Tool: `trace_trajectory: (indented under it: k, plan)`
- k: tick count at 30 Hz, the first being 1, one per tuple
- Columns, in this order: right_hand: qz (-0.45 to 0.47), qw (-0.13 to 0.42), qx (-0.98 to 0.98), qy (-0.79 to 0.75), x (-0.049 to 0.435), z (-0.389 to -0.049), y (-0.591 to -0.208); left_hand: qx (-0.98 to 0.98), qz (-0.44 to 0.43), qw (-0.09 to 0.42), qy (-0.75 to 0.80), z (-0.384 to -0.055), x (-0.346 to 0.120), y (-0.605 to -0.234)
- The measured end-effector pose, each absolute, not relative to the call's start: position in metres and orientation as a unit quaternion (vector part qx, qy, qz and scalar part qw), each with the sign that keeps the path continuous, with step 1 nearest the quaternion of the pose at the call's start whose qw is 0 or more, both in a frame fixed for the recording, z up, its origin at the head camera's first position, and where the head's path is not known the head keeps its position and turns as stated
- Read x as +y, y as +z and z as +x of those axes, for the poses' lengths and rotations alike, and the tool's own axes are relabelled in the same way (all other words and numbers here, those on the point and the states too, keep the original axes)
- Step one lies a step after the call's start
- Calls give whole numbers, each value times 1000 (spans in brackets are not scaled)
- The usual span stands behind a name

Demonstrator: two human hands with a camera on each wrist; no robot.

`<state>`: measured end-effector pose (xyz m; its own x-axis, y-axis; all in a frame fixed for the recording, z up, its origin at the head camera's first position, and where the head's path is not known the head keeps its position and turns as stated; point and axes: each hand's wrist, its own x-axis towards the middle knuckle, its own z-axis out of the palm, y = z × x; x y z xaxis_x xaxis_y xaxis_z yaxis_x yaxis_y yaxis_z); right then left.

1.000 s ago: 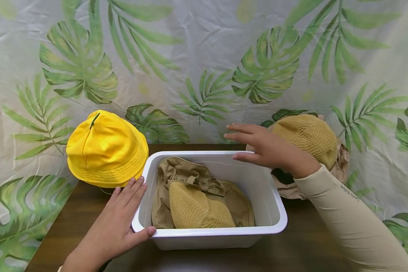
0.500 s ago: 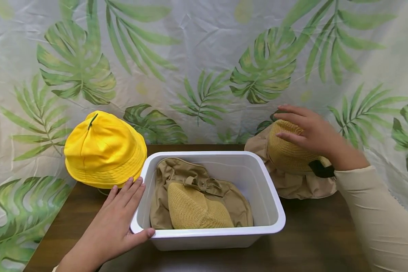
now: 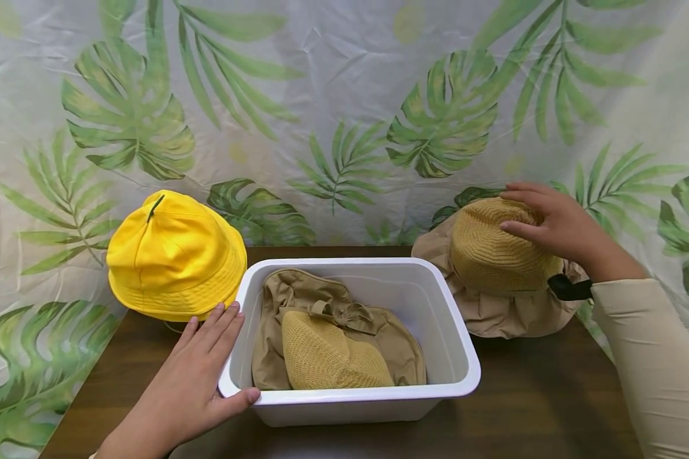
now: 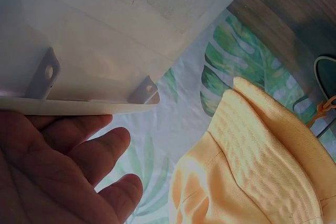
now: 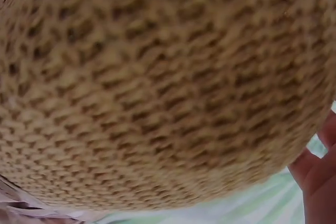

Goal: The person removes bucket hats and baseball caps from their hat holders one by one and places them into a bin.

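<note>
A white plastic bin (image 3: 353, 394) stands on the table in front of me. My left hand (image 3: 198, 363) rests on its left corner, thumb on the front rim and fingers spread along the side. In the left wrist view these fingers (image 4: 100, 150) lie just under the bin's rim. To the right of the bin sits a hat with a tan woven crown and a wide beige cloth brim (image 3: 488, 245). My right hand (image 3: 568, 226) touches the top of its crown, thumb in front and fingers behind. The woven crown (image 5: 157, 103) fills most of the right wrist view.
Inside the bin lies a similar hat, with a woven crown (image 3: 333, 354), brown cloth brim and bow. A yellow bucket hat (image 3: 175, 255) sits left of the bin, close to my left fingertips. Behind the dark wooden table (image 3: 528, 395) hangs a leaf-print cloth (image 3: 344, 76).
My right hand has moved right from above the bin's back corner to the crown of the right-hand hat. My left hand stays on the bin's corner.
</note>
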<state>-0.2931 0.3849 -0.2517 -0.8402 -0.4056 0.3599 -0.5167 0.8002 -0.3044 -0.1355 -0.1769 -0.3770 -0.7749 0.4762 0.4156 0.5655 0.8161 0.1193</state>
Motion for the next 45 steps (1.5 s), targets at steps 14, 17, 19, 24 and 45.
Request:
trace_trajectory:
  k: [14,17,19,24,45]
  plan:
    - [194,67,-934,293,408,-307,-266,-937,-271,179,-128,-135,-177,-378]
    - [195,62,-932,301,410,-308,-268,-938,-269,180,-129,-135,-177,-378]
    - [192,58,-931,304,410,-308,-269,-938,-267,179,-130,-135,-176,-378]
    - [193,54,-930,308,410,-307,-271,-938,-265,176,-135,-134,-175,-378]
    - [197,114,-930,289,410,-314,-279,-937,-267,180,-139,-136,-176,-380]
